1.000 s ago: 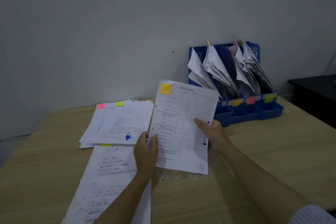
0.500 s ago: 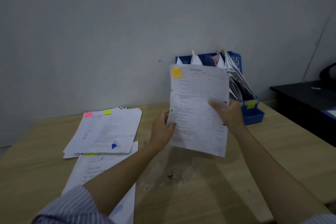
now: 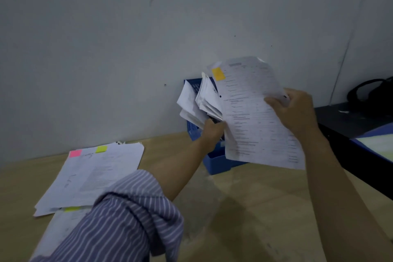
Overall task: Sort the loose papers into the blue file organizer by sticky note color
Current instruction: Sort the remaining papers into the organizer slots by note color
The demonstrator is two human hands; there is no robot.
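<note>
Sheet in hand: a printed paper (image 3: pixel 258 117) with an orange sticky note (image 3: pixel 218 74) at its top left corner, held up in the air, tilted, in front of the blue file organizer (image 3: pixel 217 160).
Right hand: the right hand (image 3: pixel 294 110) pinches the sheet at its right edge, thumb on the printed face and fingers curled behind; most of the sheet hangs left of and below this hold.
Left hand: the left hand (image 3: pixel 211 132) reaches in at the filed papers (image 3: pixel 200 102) in the organizer, just beside the sheet's lower left edge; its fingers are hidden behind paper, so whether it grips anything I cannot tell.
Organizer: stands on the wooden table (image 3: pixel 244 219) against the wall (image 3: pixel 127 49), stuffed with leaning sheets.
Loose pile: a stack of papers (image 3: pixel 93 176) lies flat on the table's left, well apart from the organizer, with a pink sticky note (image 3: pixel 75 153) and a yellow-green sticky note (image 3: pixel 101 149) along its top edge.
Under the pile: another sheet's yellow note (image 3: pixel 72 209) peeks out.
Sleeve: a striped sleeve (image 3: pixel 119 223) is rolled up on the left arm.
</note>
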